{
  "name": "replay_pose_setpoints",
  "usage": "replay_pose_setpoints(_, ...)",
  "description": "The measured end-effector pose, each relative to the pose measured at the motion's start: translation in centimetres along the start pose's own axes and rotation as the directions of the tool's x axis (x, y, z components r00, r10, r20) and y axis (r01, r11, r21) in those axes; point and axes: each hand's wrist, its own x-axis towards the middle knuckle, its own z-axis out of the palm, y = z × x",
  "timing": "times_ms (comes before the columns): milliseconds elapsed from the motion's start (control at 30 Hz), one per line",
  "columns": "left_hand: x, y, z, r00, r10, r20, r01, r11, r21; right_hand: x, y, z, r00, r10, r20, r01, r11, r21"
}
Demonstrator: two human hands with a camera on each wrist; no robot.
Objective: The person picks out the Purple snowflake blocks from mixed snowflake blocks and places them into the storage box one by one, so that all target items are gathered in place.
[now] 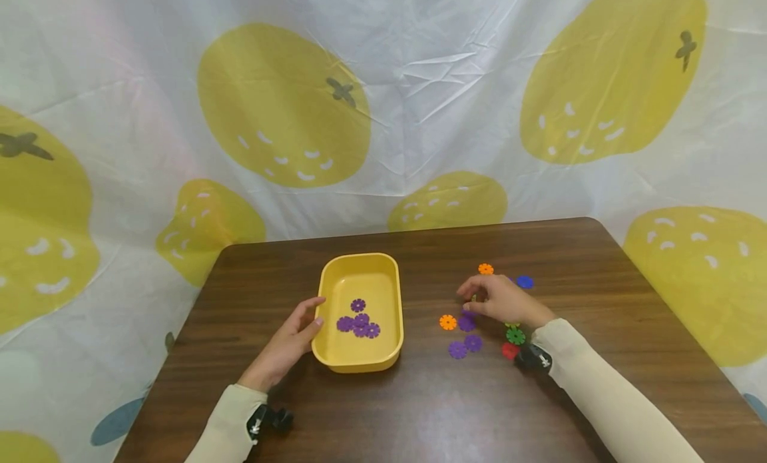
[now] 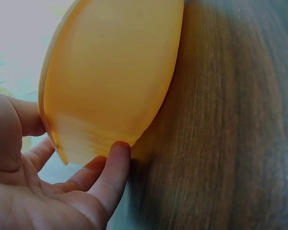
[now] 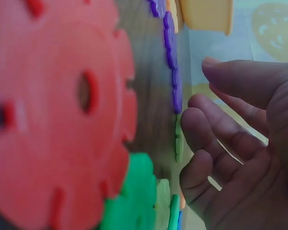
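A yellow tray [image 1: 359, 368] stands on the table with several purple notched discs [image 1: 361, 321] inside it. My left hand [image 1: 291, 340] is at its left side, with thumb and fingertips touching the rim; in the left wrist view two fingertips [image 2: 119, 151] rest against the outer wall. My right hand [image 1: 500, 299] hovers low over loose notched discs right of the tray, thumb and fingers apart and slightly bent, with nothing between them. By its fingertips lies a purple disc [image 1: 467, 324]; in the right wrist view a light green disc [image 3: 179, 138] is close to the fingers.
Around the right hand lie an orange disc [image 1: 447, 322], two purple discs [image 1: 458, 350], another orange disc [image 1: 486, 269] and a blue disc [image 1: 524, 282]. A green disc [image 1: 515, 336] and a red disc [image 1: 510, 351] sit below the right wrist. Behind the brown table [image 1: 407, 410] hangs a patterned curtain.
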Motion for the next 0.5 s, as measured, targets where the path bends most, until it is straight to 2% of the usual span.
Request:
replay_pose_setpoints(333,0.04,-0.19,-0.09,1.000,-0.011,-0.008,0.011,1.000,-0.002,0.25,0.37,-0.12,0.998,-0.018,0.057,0.019,1.000,-0.018)
replay_pose_setpoints(500,0.06,-0.10,-0.10,1.000,-0.015,-0.011,0.015,1.000,0.001,0.37,0.48,-0.31,0.998,0.000,0.060,0.003,0.999,-0.050)
